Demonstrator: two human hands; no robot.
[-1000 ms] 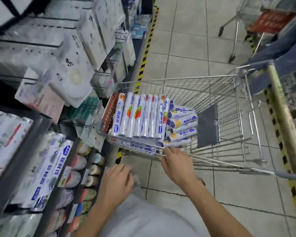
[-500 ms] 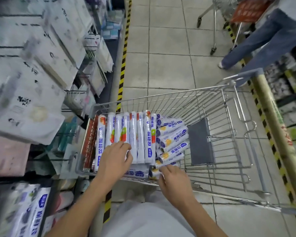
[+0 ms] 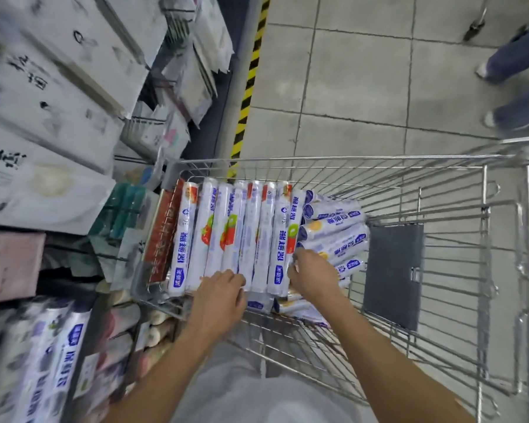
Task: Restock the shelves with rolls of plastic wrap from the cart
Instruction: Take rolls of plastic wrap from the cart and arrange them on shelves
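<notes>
Gripping rolls [image 3: 226, 233] in the cart [image 3: 348, 158], the left hand [image 3: 219, 296] and right hand [image 3: 312, 277] are holding fingers [image 3: 235, 278] curled over them.

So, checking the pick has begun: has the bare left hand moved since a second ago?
Yes. The left hand has gone forward over the silver wire cart's near rim onto the white plastic-wrap rolls.

Even, fairly bright light from overhead, with soft glare along the glossy rolls [image 3: 226, 227] at centre. Heavy motion blur smears the shelf packages [image 3: 43, 117] from 8 to 11 o'clock. Wide-angle distortion bows the cart [image 3: 379, 159] wires and floor [image 3: 348, 87] tile lines toward 3 o'clock.
</notes>
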